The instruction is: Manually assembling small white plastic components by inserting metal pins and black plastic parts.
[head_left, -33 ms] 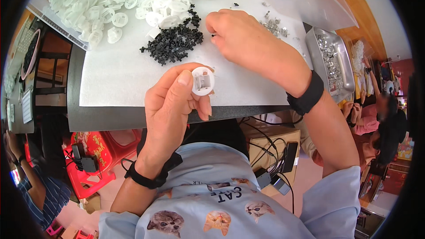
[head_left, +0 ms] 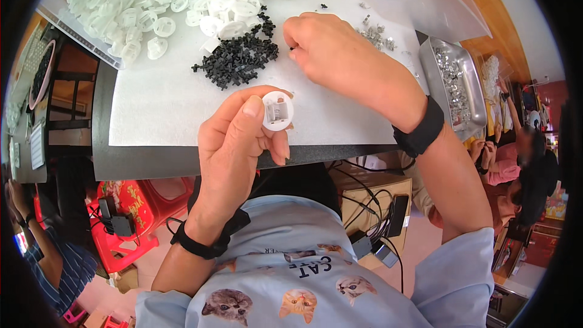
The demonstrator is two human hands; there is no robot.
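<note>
My left hand [head_left: 234, 130] pinches a round white plastic piece [head_left: 285, 123] between thumb and fingers. A square recess with a clear or greyish insert sits in its middle. To the upper right, my right hand [head_left: 322, 45] is over the white sheet, thumb and fingers pressed together. A dark bit shows at its fingertips, too small to make out. Just left of that hand lies a heap of small black cross-shaped plastic parts [head_left: 240, 61]. Behind them spreads a large pile of translucent white round plastic pieces [head_left: 164, 27]. Small metal clips [head_left: 379, 37] lie beyond my right wrist.
A white foam sheet [head_left: 158, 118] covers the dark table [head_left: 146, 163]. At the right edge stands a metal tray [head_left: 478, 106] of small metal parts. A clear plastic bin wall [head_left: 79, 36] rises at left. Red stools [head_left: 130, 206], cables and other people are around the table.
</note>
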